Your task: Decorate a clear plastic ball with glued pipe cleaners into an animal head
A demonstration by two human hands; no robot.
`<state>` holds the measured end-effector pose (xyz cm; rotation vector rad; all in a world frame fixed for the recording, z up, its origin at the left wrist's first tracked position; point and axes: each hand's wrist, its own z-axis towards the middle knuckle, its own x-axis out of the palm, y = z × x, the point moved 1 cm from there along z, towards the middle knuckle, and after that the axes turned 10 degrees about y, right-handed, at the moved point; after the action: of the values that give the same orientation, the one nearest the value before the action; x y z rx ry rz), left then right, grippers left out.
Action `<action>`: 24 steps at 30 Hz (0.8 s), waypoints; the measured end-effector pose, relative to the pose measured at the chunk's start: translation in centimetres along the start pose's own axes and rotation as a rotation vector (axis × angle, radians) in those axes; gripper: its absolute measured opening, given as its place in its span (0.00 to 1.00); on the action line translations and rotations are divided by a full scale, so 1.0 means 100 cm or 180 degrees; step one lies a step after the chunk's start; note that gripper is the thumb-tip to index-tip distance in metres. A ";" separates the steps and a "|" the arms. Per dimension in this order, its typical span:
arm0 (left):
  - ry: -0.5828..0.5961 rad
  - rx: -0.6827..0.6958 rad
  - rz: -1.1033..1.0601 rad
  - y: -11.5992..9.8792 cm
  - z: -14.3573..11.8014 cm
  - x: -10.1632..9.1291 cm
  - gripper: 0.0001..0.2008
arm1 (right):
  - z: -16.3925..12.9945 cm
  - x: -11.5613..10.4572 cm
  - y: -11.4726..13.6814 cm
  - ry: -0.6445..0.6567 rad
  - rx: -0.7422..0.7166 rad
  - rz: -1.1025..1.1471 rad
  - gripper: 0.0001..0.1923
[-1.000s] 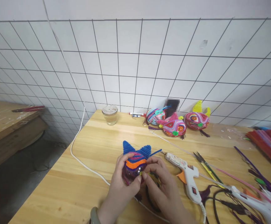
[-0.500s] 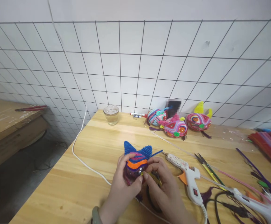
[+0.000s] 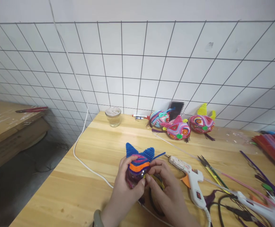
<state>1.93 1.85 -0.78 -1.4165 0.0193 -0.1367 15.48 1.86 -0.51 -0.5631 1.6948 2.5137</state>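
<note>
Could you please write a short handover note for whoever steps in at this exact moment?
Left hand: cups the striped pipe-cleaner ball with blue ears from the left.
Right hand: pinches the ball's lower right side, where a blue stem sticks out.
Nearby on the wooden table: glue gun to the right of the hands, a second glue gun further right, scissors, loose pipe cleaners.
Done: three finished balls sit by the wall; blue, purple and orange bands are wrapped.
Left: the ball's lower part looks uncovered.
</note>
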 end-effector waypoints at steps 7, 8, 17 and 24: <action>0.0021 -0.0014 -0.0051 -0.001 0.000 0.000 0.21 | 0.000 0.000 0.002 0.0032 0.0025 0.0076 0.06; 0.0025 -0.0020 -0.0054 -0.001 0.000 0.000 0.21 | 0.000 0.000 0.002 0.0027 0.0030 0.0091 0.06; 0.0001 -0.0082 -0.0137 -0.002 0.001 0.001 0.21 | 0.002 -0.004 0.005 0.0207 0.0151 0.0180 0.07; 0.0027 -0.0241 -0.0218 -0.002 0.003 -0.001 0.22 | 0.005 -0.009 0.008 0.0271 0.0256 0.0199 0.08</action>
<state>1.85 2.14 -0.55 -1.4929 -0.0173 -0.2005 15.95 2.15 0.63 -0.6286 1.8619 2.4833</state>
